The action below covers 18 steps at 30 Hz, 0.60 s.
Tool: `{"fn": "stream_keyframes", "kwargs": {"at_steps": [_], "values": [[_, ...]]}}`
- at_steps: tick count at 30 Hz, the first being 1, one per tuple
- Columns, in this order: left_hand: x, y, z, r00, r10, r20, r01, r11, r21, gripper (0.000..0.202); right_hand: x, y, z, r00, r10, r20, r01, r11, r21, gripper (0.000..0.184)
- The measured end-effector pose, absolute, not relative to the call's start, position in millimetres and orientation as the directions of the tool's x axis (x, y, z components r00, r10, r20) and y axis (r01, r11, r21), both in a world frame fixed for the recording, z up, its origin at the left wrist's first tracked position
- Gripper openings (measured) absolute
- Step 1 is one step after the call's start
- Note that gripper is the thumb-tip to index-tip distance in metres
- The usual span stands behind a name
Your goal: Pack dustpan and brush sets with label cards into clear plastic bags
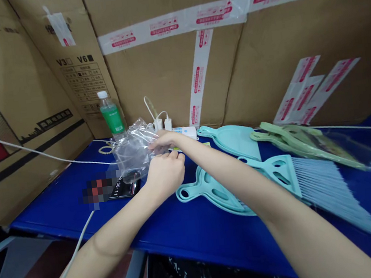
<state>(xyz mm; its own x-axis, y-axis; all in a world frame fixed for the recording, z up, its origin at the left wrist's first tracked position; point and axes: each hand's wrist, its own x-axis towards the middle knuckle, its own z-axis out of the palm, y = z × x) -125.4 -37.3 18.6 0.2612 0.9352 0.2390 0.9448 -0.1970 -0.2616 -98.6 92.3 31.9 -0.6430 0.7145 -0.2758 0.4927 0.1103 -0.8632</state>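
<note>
A crumpled clear plastic bag [131, 152] is bunched up over the left middle of the table. My left hand [166, 171] is curled closed at the bag's right edge, its fingertips turned away from view. Just beyond it, my right hand [164, 140] crosses over from the right, with its fingers closed on the bag's upper right side. Below my right forearm lie light-blue dustpans [208, 190] and a small brush [332, 189] with pale bristles. Another light-blue dustpan [234, 140] lies farther back.
A green-labelled bottle [112, 116] stands at the back left, near a beaded bracelet [105, 149]. Beneath the bag is a phone [124, 188]. White chargers [167, 123] and cables sit by the cardboard wall [164, 74]. Green dustpans in plastic [309, 142] lie right on the blue tabletop [169, 234].
</note>
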Motion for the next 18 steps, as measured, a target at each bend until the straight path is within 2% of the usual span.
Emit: {"fn": "stream_keyframes", "kwargs": {"at_steps": [3,8,11,14,18], "values": [[-125.7,-36.9,17.8,0.244,0.943,0.226,0.948,-0.183,-0.259,0.025,-102.4,91.4,29.7,-0.642,0.735,-0.218,0.415,0.094,-0.905,0.021],[-126.0,-36.4,16.7,0.244,0.945,0.218,0.948,-0.186,-0.257,0.026,-101.7,86.1,43.3,-0.647,0.763,-0.013,0.170,0.127,-0.977,0.008],[-124.4,-36.8,16.2,0.254,0.945,0.206,0.947,-0.199,-0.252,0.026,-102.1,80.8,48.5,-0.641,0.763,0.080,0.080,0.170,-0.982,0.015],[-123.1,-36.9,15.9,0.256,0.947,0.196,0.947,-0.204,-0.249,0.027,-105.0,78.8,43.4,-0.634,0.771,0.054,0.144,0.186,-0.972,0.012],[-122.5,-36.1,15.7,0.251,0.951,0.182,0.948,-0.203,-0.247,0.028,-106.8,82.3,29.1,-0.595,0.802,-0.048,0.348,0.203,-0.915,0.015]]}}
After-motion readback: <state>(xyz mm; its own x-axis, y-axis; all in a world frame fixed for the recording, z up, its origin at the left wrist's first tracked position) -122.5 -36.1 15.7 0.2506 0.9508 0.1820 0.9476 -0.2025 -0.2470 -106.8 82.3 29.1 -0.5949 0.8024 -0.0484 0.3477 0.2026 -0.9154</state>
